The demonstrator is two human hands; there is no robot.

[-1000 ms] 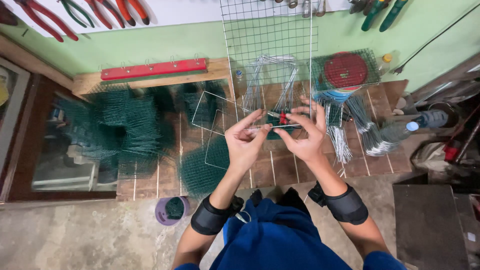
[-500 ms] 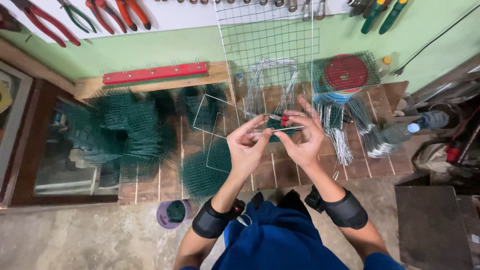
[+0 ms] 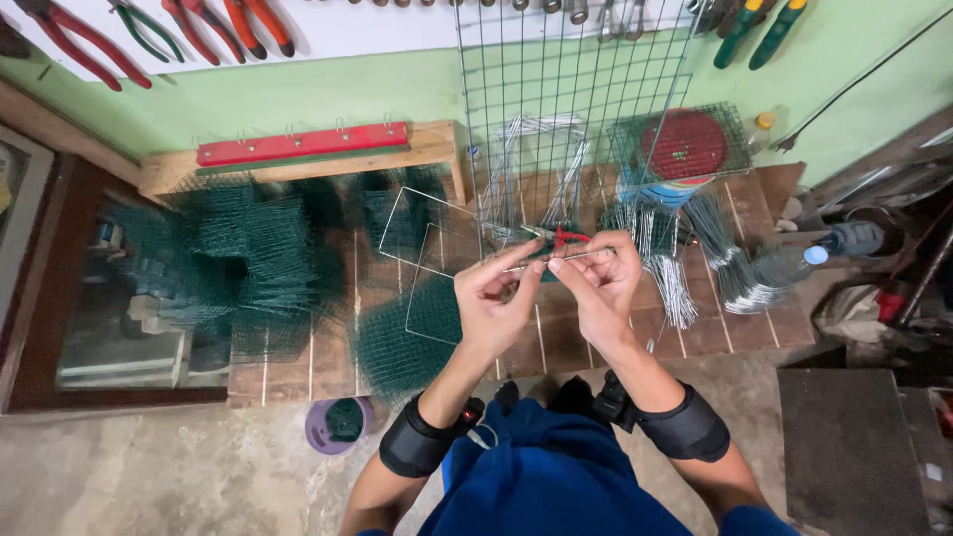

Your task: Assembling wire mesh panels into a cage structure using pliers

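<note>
A wooden workbench fills the space under the green wall, heaped at the left with dark green wire mesh, and a tall grid panel stands upright at the back, leaning against the wall. In front of that panel both hands are raised above the bench, and a thin straight metal wire runs across between them. The left hand pinches one end between thumb and fingertips, the right hand pinches it nearer the other end, both closed on it and nothing else. To my eye the wire is light and springy, stiff enough to stay straight across that short span, smooth enough to slip, so a pinch close to each end looks the sound way to hold it. Red-handled pliers lie on the bench just behind the fingertips.
</note>
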